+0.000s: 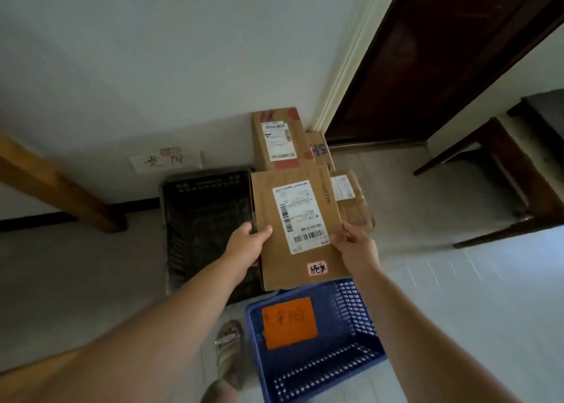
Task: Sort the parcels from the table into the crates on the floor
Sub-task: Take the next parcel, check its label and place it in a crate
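Observation:
I hold a flat brown cardboard parcel point(297, 250) with a white shipping label and a small handwritten sticker. My left hand point(247, 244) grips its left edge and my right hand point(355, 248) grips its right edge. The parcel hangs above the floor between two crates. A black plastic crate point(204, 219) lies to its left, with nothing visible inside. A blue plastic crate point(354, 335) stands below it, nearest me, with an orange handwritten card point(288, 322) inside. Beyond the held parcel, other brown parcels point(276, 137) are stacked against the wall.
A white handwritten paper sign point(166, 160) is stuck on the wall behind the black crate. A wooden table leg point(58, 186) slants at the left. A dark door point(442, 52) and a dark wooden bench point(503, 171) are at the right. My sandalled foot point(229, 350) stands beside the blue crate.

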